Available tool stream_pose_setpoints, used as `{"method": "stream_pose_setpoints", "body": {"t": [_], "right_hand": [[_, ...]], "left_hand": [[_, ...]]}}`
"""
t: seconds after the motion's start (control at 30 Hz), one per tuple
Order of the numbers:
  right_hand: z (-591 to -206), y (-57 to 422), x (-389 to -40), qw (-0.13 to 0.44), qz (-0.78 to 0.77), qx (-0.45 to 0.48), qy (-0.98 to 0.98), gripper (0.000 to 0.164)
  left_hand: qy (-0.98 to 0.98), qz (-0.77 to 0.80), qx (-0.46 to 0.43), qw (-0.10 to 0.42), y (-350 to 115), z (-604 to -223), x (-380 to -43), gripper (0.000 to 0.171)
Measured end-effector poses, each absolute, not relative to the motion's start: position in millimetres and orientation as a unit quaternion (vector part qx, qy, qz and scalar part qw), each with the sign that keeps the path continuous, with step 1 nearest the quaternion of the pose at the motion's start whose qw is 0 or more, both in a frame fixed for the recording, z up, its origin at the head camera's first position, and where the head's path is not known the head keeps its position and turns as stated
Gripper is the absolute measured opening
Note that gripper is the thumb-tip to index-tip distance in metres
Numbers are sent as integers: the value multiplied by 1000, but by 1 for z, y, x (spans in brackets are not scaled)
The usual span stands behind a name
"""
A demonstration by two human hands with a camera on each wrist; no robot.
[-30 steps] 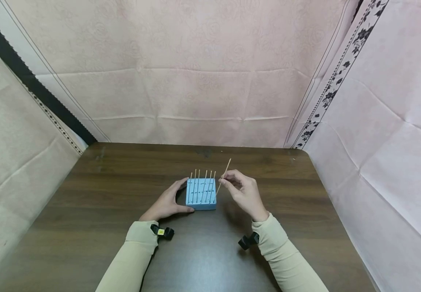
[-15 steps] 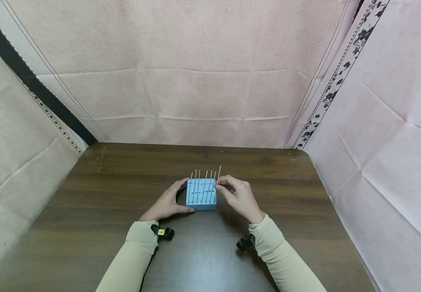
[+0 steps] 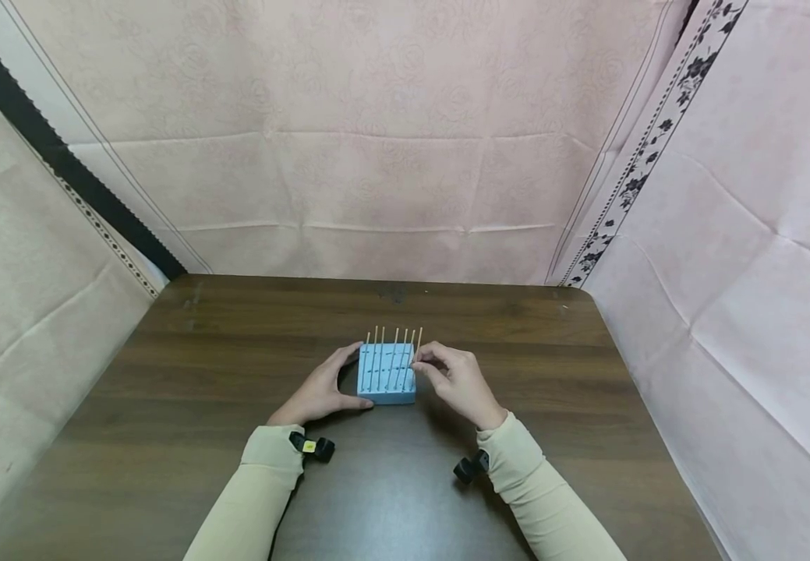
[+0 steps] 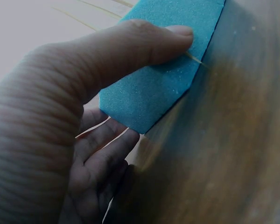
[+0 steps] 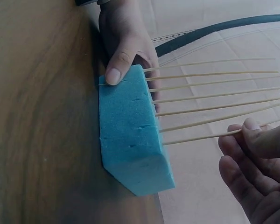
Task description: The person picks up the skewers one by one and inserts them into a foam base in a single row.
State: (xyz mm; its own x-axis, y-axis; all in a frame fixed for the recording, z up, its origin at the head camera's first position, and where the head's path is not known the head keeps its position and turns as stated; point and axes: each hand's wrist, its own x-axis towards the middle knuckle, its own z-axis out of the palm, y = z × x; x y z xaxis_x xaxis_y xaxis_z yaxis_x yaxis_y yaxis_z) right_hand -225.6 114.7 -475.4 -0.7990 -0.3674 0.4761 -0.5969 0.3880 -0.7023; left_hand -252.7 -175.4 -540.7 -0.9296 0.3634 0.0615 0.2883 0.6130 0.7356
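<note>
A light blue foam block (image 3: 387, 397) sits on the table with several thin wooden skewers (image 5: 205, 108) standing up from its top in a row. My left hand (image 3: 320, 393) grips the block's left end, its thumb on the near face and its fingers behind. Between thumb and forefinger, my right hand (image 3: 462, 382) pinches another skewer (image 5: 196, 138) partway up its length. That skewer's lower end meets the top of the block at the right end of the row. In the left wrist view, a sliver of wood (image 4: 194, 58) pokes out by the left thumb.
Brown wood-grain table (image 3: 236, 483) lies under the block and both forearms. Pale patterned cloth (image 3: 390, 156) hangs behind the table and along both sides. A small black camera (image 3: 323, 449) is strapped to the left wrist, another (image 3: 466, 469) to the right.
The right hand has moved left to the block, bringing its skewer from beside the block down onto its right end, now lower and more upright. The left hand and block have stayed put.
</note>
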Motion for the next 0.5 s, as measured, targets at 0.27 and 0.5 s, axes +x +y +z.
{"method": "stream_pose_setpoints", "body": {"t": [0.27,0.5], "right_hand": [[-475,114,-226,128,458,302,-826,6],[-475,113,-224,132,454,307,-826,7]], "left_hand": [[897,400,184,45,-176,-542,-254,116],[896,402,183,49,-177,-543,-253,116]]}}
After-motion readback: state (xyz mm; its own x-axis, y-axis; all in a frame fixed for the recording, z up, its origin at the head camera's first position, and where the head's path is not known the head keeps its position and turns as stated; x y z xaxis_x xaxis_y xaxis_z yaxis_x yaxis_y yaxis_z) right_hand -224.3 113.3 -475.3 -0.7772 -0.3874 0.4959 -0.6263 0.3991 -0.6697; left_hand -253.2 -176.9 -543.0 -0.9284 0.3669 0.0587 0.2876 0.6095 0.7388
